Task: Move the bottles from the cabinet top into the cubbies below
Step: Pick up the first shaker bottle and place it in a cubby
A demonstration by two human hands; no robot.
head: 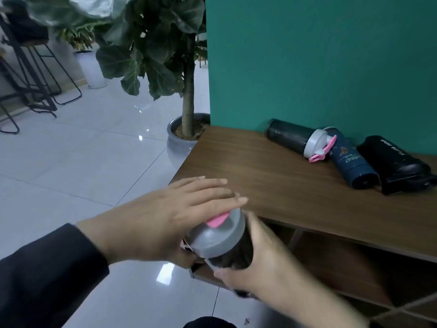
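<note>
At lower centre of the frame the left hand (165,218) lay flat over the grey lid of a shaker (222,242), fingers spread and not closed on it; just right of it the right hand (250,273) was wrapped round the dark body, carrying it in front of the counter (260,176) edge. A loose lid (its pink tab stood up) could pop if pressed. The cubbies (343,263) sat at lower right; the bottle might clip the divider going in. At right, three bottles lay on their sides: a clear one (290,136), a blue one (352,162) and a black one (397,164), touching, so lifting one might roll the others.
</note>
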